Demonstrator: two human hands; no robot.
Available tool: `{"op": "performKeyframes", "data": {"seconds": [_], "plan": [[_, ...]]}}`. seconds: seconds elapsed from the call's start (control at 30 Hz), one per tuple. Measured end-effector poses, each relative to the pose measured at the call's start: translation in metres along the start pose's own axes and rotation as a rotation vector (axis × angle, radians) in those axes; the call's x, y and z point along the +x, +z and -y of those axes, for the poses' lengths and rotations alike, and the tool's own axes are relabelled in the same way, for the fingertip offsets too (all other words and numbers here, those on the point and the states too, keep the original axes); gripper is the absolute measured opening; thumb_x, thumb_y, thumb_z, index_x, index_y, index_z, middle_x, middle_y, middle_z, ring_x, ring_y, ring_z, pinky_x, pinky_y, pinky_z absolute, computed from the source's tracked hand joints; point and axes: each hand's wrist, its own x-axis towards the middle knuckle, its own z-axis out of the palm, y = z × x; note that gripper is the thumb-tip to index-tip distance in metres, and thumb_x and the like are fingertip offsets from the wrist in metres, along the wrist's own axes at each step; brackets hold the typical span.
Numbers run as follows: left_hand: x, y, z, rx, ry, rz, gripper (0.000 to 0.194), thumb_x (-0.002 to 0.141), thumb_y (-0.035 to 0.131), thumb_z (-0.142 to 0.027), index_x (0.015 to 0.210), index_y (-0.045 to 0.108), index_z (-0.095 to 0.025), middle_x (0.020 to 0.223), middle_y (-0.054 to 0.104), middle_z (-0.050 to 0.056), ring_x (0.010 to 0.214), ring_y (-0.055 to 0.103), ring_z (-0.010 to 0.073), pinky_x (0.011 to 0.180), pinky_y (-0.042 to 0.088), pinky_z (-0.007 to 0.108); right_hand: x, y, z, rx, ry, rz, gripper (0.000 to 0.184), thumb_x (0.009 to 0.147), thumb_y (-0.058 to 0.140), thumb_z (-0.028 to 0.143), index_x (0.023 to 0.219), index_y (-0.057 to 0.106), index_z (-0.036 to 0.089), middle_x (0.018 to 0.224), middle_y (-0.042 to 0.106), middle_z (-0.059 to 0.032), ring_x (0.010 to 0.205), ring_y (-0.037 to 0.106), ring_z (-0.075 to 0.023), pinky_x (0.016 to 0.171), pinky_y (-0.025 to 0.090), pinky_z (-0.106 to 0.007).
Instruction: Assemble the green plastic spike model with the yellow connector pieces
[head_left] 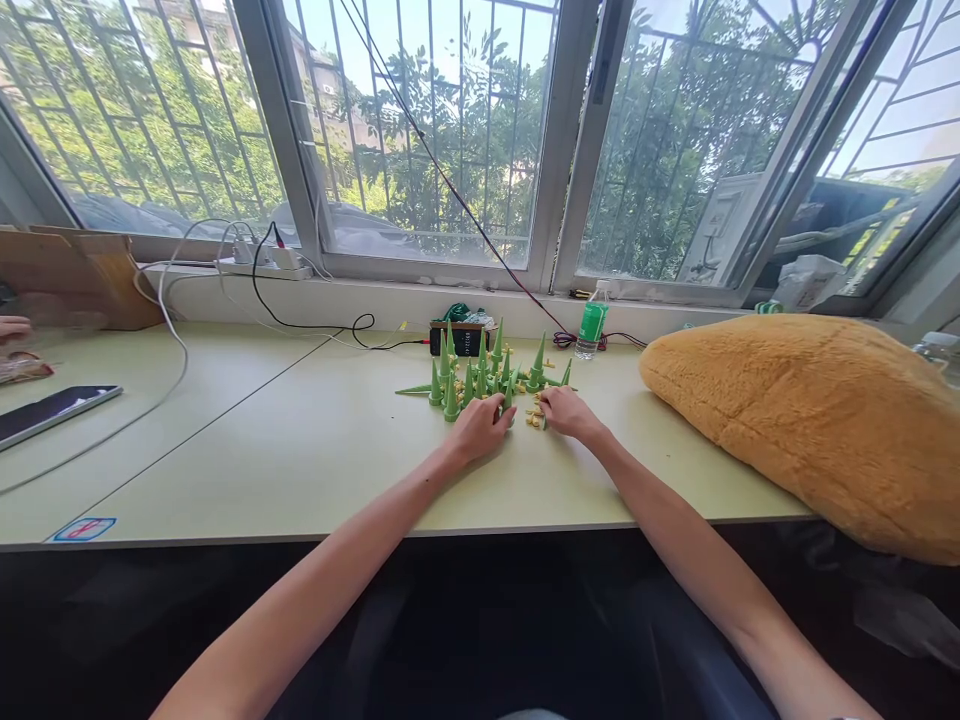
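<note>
Several green pointed cones with wider round bases stand in a cluster on the pale table; a few lie on their sides. My left hand is at the near edge of the cluster, its fingers closed around one green cone that points up. To its right, my right hand has its fingers pinched low over the table, beside small yellow pieces. What sits between those right fingertips is too small and hidden to make out. More yellow bits lie among the cones.
Behind the cones a black phone leans against a small box. A green-labelled bottle stands near the windowsill. A large tan plush cushion covers the right side. Cables, another phone and a person's hand are at left.
</note>
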Motion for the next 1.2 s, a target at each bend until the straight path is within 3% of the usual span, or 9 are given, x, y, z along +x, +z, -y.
{"op": "performKeyframes", "data": {"seconds": [0.27,0.5,0.67,0.8,0.97,1.2], "plan": [[0.0,0.0,0.0,0.007,0.005,0.007,0.032,0.092,0.043,-0.041,0.07,0.051,-0.019,0.06,0.054,0.001,0.053,0.045,0.014,0.055,0.029,0.027,0.0,0.001,0.0,0.079,0.003,0.023,0.01,0.083,0.058,0.017,0.077,0.066,0.016,0.085,0.069,-0.008,0.08,0.059,-0.0178,0.064,0.036,-0.025],[0.0,-0.001,0.0,0.002,0.0,0.004,0.031,0.091,0.045,-0.04,0.069,0.05,-0.019,0.058,0.053,0.001,0.051,0.042,0.0132,0.054,0.028,0.028,0.001,0.003,-0.001,0.063,0.01,0.041,0.01,0.084,0.057,0.015,0.079,0.065,0.016,0.088,0.069,-0.0091,0.087,0.06,-0.0196,0.068,0.038,-0.025],[0.001,-0.001,0.001,-0.023,-0.011,0.0,0.034,0.093,0.042,-0.042,0.067,0.047,-0.02,0.059,0.053,0.001,0.052,0.043,0.0132,0.055,0.028,0.027,0.0,0.004,0.001,0.129,0.025,-0.058,0.012,0.089,0.052,0.019,0.082,0.062,0.015,0.089,0.068,-0.0101,0.086,0.06,-0.0193,0.067,0.037,-0.025],[0.001,-0.001,0.002,-0.075,-0.013,-0.028,0.036,0.094,0.04,-0.041,0.066,0.045,-0.019,0.057,0.052,0.0,0.051,0.04,0.0118,0.054,0.027,0.027,-0.001,0.006,0.006,0.288,-0.06,-0.186,0.014,0.093,0.046,0.024,0.089,0.057,0.017,0.08,0.066,-0.006,0.071,0.057,-0.0162,0.064,0.037,-0.025],[0.003,-0.003,0.002,-0.119,-0.041,-0.108,0.036,0.095,0.04,-0.041,0.066,0.041,-0.02,0.054,0.048,-0.002,0.049,0.037,0.0113,0.054,0.025,0.026,-0.004,0.009,0.017,0.461,-0.254,-0.216,0.014,0.095,0.042,0.028,0.09,0.052,0.019,0.077,0.063,-0.0022,0.064,0.055,-0.0138,0.064,0.039,-0.024],[0.007,-0.009,0.003,-0.167,-0.057,-0.205,0.034,0.094,0.04,-0.041,0.067,0.039,-0.021,0.054,0.044,-0.003,0.049,0.035,0.0111,0.054,0.027,0.026,-0.008,0.007,0.024,0.632,-0.275,-0.224,0.013,0.096,0.045,0.031,0.091,0.051,0.02,0.085,0.067,-0.0016,0.054,0.054,-0.0101,0.065,0.042,-0.024]]}}
